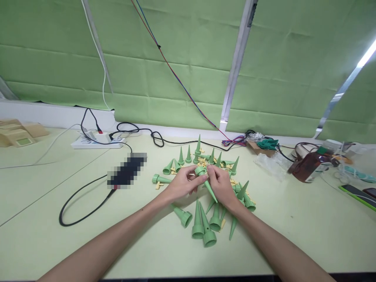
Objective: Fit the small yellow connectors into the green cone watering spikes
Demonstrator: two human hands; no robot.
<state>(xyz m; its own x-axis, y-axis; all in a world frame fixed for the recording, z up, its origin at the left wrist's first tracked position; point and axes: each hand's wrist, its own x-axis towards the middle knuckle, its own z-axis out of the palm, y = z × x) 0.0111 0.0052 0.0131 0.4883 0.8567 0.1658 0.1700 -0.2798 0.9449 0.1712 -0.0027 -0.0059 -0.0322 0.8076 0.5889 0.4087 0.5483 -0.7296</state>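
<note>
A green plastic watering spike (pixel 210 191) is held over the middle of the table, its point slanting down towards me. My left hand (pixel 185 181) is closed around its wide collar, the thumb lying across it. At the collar's right side, my right hand (pixel 219 183) is pinched shut; its fingers hide whatever they grip there. Several more green spikes surround both hands, some upright like this one (pixel 197 221), others on their sides like this one (pixel 182 216). Small yellow plastic valves (pixel 159 185) lie scattered among them, many heaped behind my hands.
A power strip (pixel 96 141) with black cables stands at the back left, near a blurred dark device (pixel 127 171). On the right are a brown bottle (pixel 313 166) lying tilted, clear plastic bags (pixel 272 163) and a green-edged phone (pixel 358 196). Green blinds hang behind.
</note>
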